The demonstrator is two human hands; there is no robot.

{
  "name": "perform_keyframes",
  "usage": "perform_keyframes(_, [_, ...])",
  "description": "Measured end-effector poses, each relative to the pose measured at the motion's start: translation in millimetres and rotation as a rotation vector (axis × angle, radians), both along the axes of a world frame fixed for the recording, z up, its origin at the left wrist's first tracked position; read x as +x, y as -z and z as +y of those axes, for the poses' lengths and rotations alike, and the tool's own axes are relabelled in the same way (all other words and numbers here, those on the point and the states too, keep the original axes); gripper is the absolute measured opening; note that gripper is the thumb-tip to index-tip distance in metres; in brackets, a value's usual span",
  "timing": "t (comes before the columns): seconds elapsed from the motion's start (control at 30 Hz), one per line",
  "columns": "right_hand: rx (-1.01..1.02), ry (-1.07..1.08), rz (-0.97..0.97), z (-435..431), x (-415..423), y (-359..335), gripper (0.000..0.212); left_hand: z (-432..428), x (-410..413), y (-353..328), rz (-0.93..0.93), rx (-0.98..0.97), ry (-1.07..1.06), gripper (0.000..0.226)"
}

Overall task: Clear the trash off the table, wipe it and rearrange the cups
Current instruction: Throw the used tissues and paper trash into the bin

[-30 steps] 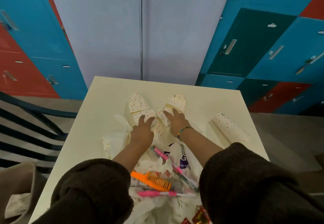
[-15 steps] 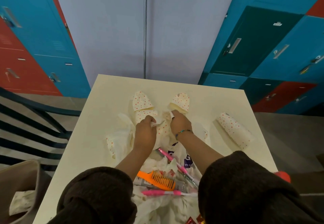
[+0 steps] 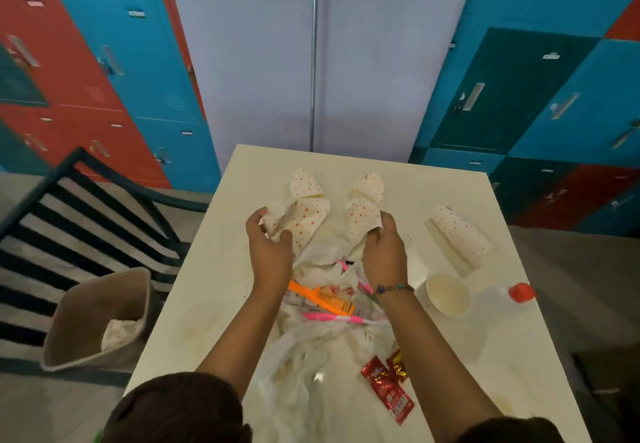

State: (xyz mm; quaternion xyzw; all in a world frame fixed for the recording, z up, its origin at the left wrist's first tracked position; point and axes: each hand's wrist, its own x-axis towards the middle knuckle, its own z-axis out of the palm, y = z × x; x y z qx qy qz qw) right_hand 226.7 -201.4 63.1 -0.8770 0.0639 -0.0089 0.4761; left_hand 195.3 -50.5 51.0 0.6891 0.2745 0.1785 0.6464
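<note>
Above the middle of the desk [image 3: 214, 286], the left hand [image 3: 272, 252] has its grip clamped on one crushed dotted cup [image 3: 308, 217], the right hand [image 3: 384, 255] on a second crushed cup [image 3: 362, 220], with the bin [image 3: 79, 307] on the floor leftward, nearer the left hand.

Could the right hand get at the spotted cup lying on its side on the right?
Probably yes: the lying cup sits apart on bare table just beyond the right hand, nothing between. But that hand grips a crushed cup, so it would need to let go first.
</note>
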Motion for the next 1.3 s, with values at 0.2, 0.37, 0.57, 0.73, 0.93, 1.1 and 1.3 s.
perform_keyframes(0.2, [0.254, -0.067, 0.131, 6, -83, -8, 0.038, 15, -97, -10, 0.059, -0.109, -0.145, 0.049])
perform_keyframes(0.37, [0.278, -0.195, 0.258, 30, -140, -8, 0.04, 43, -170, -9, 0.101, -0.185, -0.253, 0.035])
perform_keyframes(0.57, [0.236, -0.374, 0.291, 79, -181, 0, 0.043, 87, -218, 2, 0.185, -0.226, -0.393, 0.035])
perform_keyframes(0.73, [0.251, -0.431, 0.387, 153, -189, 16, 0.043, 157, -239, 28, 0.287, -0.268, -0.438, 0.034])
perform_keyframes(0.93, [0.249, -0.374, 0.569, 244, -186, 48, 0.044, 259, -236, 64, 0.428, -0.287, -0.46, 0.03])
perform_keyframes(1.1, [0.278, -0.292, 0.71, 305, -174, 70, 0.045, 330, -215, 93, 0.523, -0.333, -0.479, 0.036])
perform_keyframes(1.3, [0.236, -0.228, 0.739, 370, -152, 92, 0.046, 387, -191, 120, 0.608, -0.293, -0.348, 0.042])
